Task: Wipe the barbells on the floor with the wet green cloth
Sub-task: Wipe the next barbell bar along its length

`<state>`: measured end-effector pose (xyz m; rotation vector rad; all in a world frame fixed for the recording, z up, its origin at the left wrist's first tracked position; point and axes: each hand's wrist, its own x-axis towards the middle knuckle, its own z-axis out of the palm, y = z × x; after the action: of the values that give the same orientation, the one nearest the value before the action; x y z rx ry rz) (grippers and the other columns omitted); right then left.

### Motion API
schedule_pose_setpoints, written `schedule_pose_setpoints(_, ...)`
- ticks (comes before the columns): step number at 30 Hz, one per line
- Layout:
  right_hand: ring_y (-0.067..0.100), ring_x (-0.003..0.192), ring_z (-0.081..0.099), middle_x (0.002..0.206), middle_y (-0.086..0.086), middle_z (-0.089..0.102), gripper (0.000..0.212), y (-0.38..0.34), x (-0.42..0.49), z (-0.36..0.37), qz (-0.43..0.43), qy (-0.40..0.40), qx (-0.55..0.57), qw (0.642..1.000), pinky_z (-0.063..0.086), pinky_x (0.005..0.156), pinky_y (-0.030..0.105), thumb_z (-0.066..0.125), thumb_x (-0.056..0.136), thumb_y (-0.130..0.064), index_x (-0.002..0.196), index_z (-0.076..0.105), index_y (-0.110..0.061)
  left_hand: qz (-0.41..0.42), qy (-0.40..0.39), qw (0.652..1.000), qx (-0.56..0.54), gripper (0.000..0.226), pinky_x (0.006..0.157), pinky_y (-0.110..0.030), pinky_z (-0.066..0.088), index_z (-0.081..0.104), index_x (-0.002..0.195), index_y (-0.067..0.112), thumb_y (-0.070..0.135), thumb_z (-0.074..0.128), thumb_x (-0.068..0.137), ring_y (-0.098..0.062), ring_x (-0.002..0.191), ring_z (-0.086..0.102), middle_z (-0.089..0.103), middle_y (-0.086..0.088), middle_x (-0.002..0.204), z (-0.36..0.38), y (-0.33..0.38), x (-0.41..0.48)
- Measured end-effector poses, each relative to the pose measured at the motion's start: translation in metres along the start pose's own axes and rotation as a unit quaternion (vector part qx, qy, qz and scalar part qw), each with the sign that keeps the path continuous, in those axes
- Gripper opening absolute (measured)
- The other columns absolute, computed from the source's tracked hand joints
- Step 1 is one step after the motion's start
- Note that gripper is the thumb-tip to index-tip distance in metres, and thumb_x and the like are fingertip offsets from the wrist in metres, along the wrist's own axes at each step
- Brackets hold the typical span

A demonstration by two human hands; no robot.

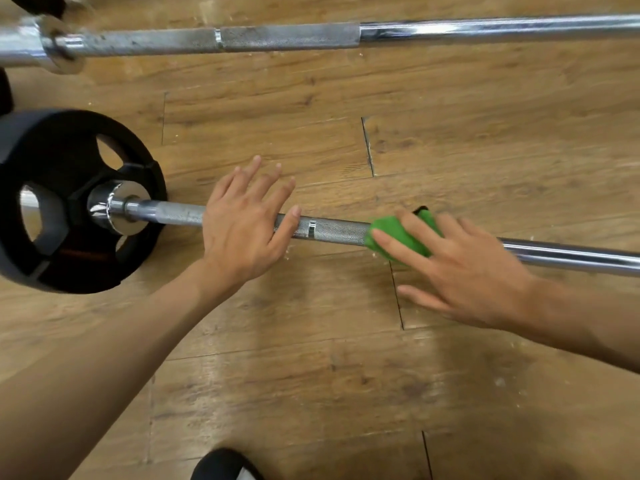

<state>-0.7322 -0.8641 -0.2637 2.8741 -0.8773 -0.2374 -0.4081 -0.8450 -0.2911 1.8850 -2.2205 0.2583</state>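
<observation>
Under the flat, straight fingers of the right hand (pixel 460 271), the green cloth (pixel 398 233) is pressed onto the near barbell (pixel 332 230). Just beside it, the left hand (pixel 242 230) rests open-fingered on the knurling, with the black plate (pixel 62 202) beyond. A second barbell (pixel 287 38) lies well apart.
</observation>
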Motion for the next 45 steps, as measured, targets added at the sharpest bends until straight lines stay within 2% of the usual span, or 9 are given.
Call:
schedule_pose_setpoints(6, 0.044, 0.095, 0.05, 0.153, 0.028, 0.038, 0.083, 0.026, -0.01, 0.008, 0.055, -0.013, -0.019, 0.998, 0.047, 0.073, 0.048, 0.028, 0.101, -0.066, 0.166, -0.003, -0.023, 0.002, 0.009, 1.0, 0.002, 0.06, 0.107, -0.048, 0.041, 0.069, 0.135, 0.018, 0.053, 0.028, 0.107, -0.032, 0.145, 0.047, 0.065, -0.005, 0.143, 0.009, -0.007, 0.026)
schedule_pose_setpoints(11, 0.044, 0.108, 0.051, 0.156, 0.025, 0.036, 0.087, -0.009, 0.056, 0.002, 0.11, 0.016, -0.032, 0.993, 0.045, 0.078, 0.049, 0.017, 0.101, -0.073, 0.165, -0.007, -0.018, 0.0, -0.012, 1.0, 0.028, 0.058, 0.11, -0.049, 0.034, 0.072, 0.129, 0.018, 0.05, 0.03, 0.106, -0.037, 0.144, 0.046, 0.064, -0.009, 0.144, 0.011, -0.011, 0.049)
schedule_pose_setpoints(18, 0.042, 0.112, 0.051, 0.159, 0.02, 0.039, 0.091, -0.031, 0.118, 0.002, 0.204, 0.068, -0.016, 0.976, 0.041, 0.084, 0.049, 0.031, 0.096, -0.075, 0.167, 0.006, -0.023, -0.008, -0.039, 0.999, 0.033, 0.063, 0.114, -0.049, 0.031, 0.075, 0.123, 0.016, 0.049, 0.026, 0.103, -0.038, 0.145, 0.045, 0.062, -0.013, 0.146, 0.014, -0.013, 0.08)
schedule_pose_setpoints(23, 0.04, 0.11, 0.05, 0.154, 0.02, 0.04, 0.078, 0.013, 0.089, 0.011, 0.123, 0.068, -0.032, 0.99, 0.039, 0.085, 0.048, 0.031, 0.103, -0.064, 0.167, 0.004, -0.028, 0.003, -0.026, 0.999, 0.018, 0.059, 0.113, -0.048, 0.032, 0.073, 0.125, 0.016, 0.049, 0.03, 0.105, -0.037, 0.142, 0.047, 0.063, -0.014, 0.144, 0.021, -0.019, 0.093)
schedule_pose_setpoints(28, 0.045, 0.107, 0.049, 0.157, 0.024, 0.037, 0.077, 0.068, 0.026, 0.026, 0.11, 0.054, -0.054, 0.991, 0.037, 0.083, 0.05, 0.037, 0.1, -0.062, 0.166, 0.009, -0.032, 0.075, 0.056, 0.995, -0.02, 0.051, 0.103, -0.045, 0.04, 0.07, 0.129, 0.015, 0.044, 0.033, 0.11, -0.031, 0.137, 0.054, 0.067, -0.006, 0.14, 0.029, -0.028, 0.089)
schedule_pose_setpoints(32, 0.046, 0.109, 0.048, 0.163, 0.022, 0.032, 0.082, 0.043, 0.056, 0.021, 0.17, 0.051, -0.023, 0.984, 0.036, 0.087, 0.053, 0.032, 0.097, -0.072, 0.165, 0.011, -0.031, 0.057, 0.076, 0.995, -0.004, 0.05, 0.098, -0.045, 0.045, 0.069, 0.133, 0.018, 0.043, 0.033, 0.11, -0.031, 0.136, 0.055, 0.066, -0.002, 0.142, 0.032, -0.024, 0.095)
schedule_pose_setpoints(38, 0.044, 0.113, 0.05, 0.164, 0.019, 0.032, 0.087, -0.004, 0.139, 0.011, 0.176, 0.093, -0.037, 0.979, 0.039, 0.089, 0.052, 0.032, 0.097, -0.074, 0.166, 0.002, -0.03, 0.066, 0.059, 0.996, 0.002, 0.051, 0.098, -0.046, 0.043, 0.067, 0.136, 0.018, 0.043, 0.032, 0.11, -0.032, 0.137, 0.053, 0.064, -0.003, 0.144, 0.033, -0.028, 0.107)
schedule_pose_setpoints(42, 0.043, 0.114, 0.051, 0.166, 0.02, 0.028, 0.078, 0.027, 0.108, 0.018, 0.089, 0.087, -0.058, 0.991, 0.039, 0.089, 0.048, 0.033, 0.102, -0.065, 0.167, 0.006, -0.032, 0.064, 0.063, 0.996, -0.009, 0.049, 0.097, -0.046, 0.043, 0.067, 0.135, 0.019, 0.043, 0.033, 0.109, -0.032, 0.137, 0.053, 0.064, -0.003, 0.143, 0.034, -0.03, 0.106)
schedule_pose_setpoints(45, 0.044, 0.108, 0.047, 0.165, 0.022, 0.028, 0.076, 0.067, 0.056, 0.025, 0.074, 0.062, -0.067, 0.993, 0.037, 0.083, 0.049, 0.036, 0.101, -0.063, 0.167, 0.011, -0.033, 0.061, 0.066, 0.996, -0.012, 0.05, 0.097, -0.045, 0.042, 0.066, 0.137, 0.019, 0.043, 0.032, 0.109, -0.032, 0.14, 0.051, 0.063, -0.003, 0.145, 0.036, -0.029, 0.104)
